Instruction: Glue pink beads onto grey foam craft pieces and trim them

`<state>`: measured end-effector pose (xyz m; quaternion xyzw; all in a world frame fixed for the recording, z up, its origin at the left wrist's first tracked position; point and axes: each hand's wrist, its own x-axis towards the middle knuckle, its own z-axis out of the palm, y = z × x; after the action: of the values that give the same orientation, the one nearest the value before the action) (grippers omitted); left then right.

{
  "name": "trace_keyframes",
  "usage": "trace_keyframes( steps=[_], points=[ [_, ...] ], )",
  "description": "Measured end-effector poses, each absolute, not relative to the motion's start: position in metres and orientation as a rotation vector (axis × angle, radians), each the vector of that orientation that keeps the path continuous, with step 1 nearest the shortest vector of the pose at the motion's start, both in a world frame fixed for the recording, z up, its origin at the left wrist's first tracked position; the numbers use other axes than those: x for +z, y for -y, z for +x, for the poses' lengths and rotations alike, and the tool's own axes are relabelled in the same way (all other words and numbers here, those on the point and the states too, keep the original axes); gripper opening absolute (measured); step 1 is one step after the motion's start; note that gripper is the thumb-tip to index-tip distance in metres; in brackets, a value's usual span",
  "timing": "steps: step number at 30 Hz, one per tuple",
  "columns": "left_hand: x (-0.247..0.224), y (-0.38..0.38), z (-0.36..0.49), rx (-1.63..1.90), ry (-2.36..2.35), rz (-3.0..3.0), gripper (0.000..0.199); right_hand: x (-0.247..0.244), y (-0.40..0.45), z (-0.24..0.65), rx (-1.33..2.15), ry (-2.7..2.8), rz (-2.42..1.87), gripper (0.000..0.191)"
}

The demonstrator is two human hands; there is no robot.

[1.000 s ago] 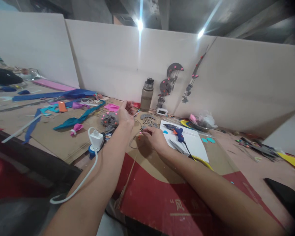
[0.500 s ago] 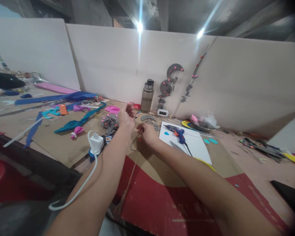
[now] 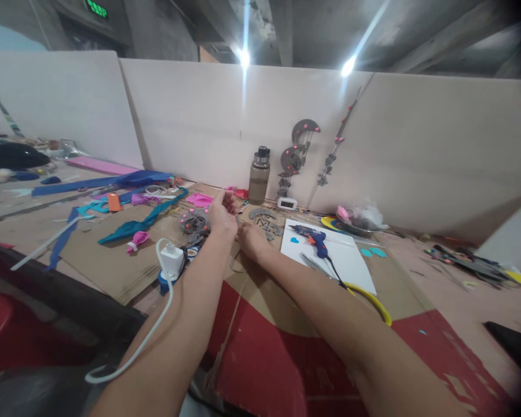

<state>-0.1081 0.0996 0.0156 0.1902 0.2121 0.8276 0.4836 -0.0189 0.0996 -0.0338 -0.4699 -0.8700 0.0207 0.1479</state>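
Observation:
My left hand is raised over the cardboard, palm turned right, its fingers curled inward; whatever they hold is too small to make out. Just right of it and lower is my right hand, with its fingers closed and fingertips hidden behind the hand. A thin pale cord loops on the cardboard below the hands; I cannot tell whether either holds its end. Grey cut-out pieces lie beyond my right hand. A round grey piece with pink dots lies left of my left hand.
A blue glue gun and yellow-handled scissors lie on white paper at right. Behind stand a bottle and a small white clock. A white charger with its cable sits beside my left forearm.
My right hand has turned and moved slightly left, closer to my left hand, so its fingertips no longer show. The view has tilted up a little, and more of the scissors' handle shows.

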Motion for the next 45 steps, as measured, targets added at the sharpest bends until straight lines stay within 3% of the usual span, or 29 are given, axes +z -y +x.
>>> trace_keyframes(
  steps=[32,45],
  points=[
    [0.014,-0.101,-0.106,2.056,-0.578,0.412,0.011,-0.026,-0.073,0.035,0.131,2.716,-1.098,0.023],
    [0.013,-0.101,-0.107,2.022,-0.588,0.390,0.020,-0.027,-0.067,0.029,0.217,2.667,-1.117,0.020]
  ],
)
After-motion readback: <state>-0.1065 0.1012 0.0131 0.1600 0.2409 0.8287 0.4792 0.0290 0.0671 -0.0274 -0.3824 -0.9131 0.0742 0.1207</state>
